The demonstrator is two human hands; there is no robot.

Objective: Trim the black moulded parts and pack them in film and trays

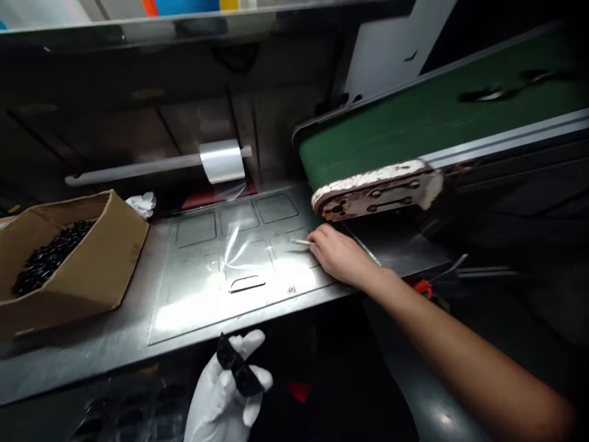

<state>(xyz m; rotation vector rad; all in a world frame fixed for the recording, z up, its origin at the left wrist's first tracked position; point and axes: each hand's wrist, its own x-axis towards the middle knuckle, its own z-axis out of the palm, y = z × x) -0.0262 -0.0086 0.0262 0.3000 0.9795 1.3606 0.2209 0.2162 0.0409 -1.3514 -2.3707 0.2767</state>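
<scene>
My left hand (227, 390), in a white glove, holds a glossy black curved plastic part (237, 366) between thumb and fingers, in front of the bench edge. My bare right hand (334, 250) is closed on a thin pale stick (300, 242) over the right side of the bench. Below the stick lies a clear sheet (207, 307) with rectangular outlines on the metal. A strip of shiny clear film (248, 245) crosses its middle. One thin black curved piece (247, 283) rests near the sheet's front.
At left stands a cardboard box (124, 252) of many small black parts (50, 255). Behind the sheet, a film roll (223, 161) hangs on a white rod (138, 169). A green conveyor belt (391, 129) with dark pieces runs at upper right, its end frame (372, 193) close above my right hand.
</scene>
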